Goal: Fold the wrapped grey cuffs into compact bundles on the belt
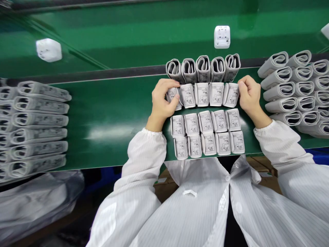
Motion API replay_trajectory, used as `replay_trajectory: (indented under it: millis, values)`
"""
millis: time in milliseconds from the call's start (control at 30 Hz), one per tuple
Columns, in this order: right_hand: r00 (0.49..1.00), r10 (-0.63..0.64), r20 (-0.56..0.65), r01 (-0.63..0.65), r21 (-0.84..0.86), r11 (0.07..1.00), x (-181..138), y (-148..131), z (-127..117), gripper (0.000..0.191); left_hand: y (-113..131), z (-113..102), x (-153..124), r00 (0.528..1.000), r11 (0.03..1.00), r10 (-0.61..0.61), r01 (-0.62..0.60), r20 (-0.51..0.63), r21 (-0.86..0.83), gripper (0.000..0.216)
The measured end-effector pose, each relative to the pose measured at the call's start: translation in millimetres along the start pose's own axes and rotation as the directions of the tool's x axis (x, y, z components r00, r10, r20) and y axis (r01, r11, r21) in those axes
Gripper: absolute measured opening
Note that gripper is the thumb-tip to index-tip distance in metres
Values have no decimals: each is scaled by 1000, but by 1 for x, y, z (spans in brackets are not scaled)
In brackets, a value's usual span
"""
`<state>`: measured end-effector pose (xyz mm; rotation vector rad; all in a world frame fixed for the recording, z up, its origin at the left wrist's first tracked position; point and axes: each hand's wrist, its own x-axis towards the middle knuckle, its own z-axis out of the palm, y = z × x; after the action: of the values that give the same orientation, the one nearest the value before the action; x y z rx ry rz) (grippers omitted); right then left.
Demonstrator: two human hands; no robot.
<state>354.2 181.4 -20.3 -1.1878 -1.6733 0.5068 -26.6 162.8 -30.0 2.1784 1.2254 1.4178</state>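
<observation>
Cuffs (203,94), rolled and printed, stand in a row of five on a green surface (115,99), with more rows beside them. The left hand (161,99), half-closed with the wrist turned inward, grips the row's left end between fingers and thumb. The right hand (250,96), curled similarly, holds the far end.
</observation>
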Motion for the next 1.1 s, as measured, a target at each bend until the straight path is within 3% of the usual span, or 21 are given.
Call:
replay_trajectory:
  millis: [133, 300, 533, 733, 967, 1100]
  values:
    - [1000, 10, 5, -10, -15, 1000, 0, 0, 0, 51, -4, -1, 0, 991, 993, -111, 113, 73, -24, 50]
    - [1000, 6, 10, -5, -42, 999, -1, 4, 0, 48, -5, 1, 0, 999, 999, 38, -39, -6, -31, 36]
    - [1000, -21, -7, 20, -26, 999, -1, 2, 0, 43, -17, 2, -3, 993, 994, 99, -101, -60, -38, 38]
    - [1000, 24, 8, -24, -57, 998, 0, -1, 1, 47, -14, -1, -4, 999, 999, -17, 18, 31, -39, 45]
    - [1000, 12, -6, -13, -57, 998, -2, 6, 2, 50, -14, 0, -5, 997, 998, 50, -48, -52, 36, 49]
    - [1000, -14, -13, 13, -28, 1000, -2, 6, 2, 50, -17, -1, -6, 999, 999, -40, 41, -16, 21, 60]
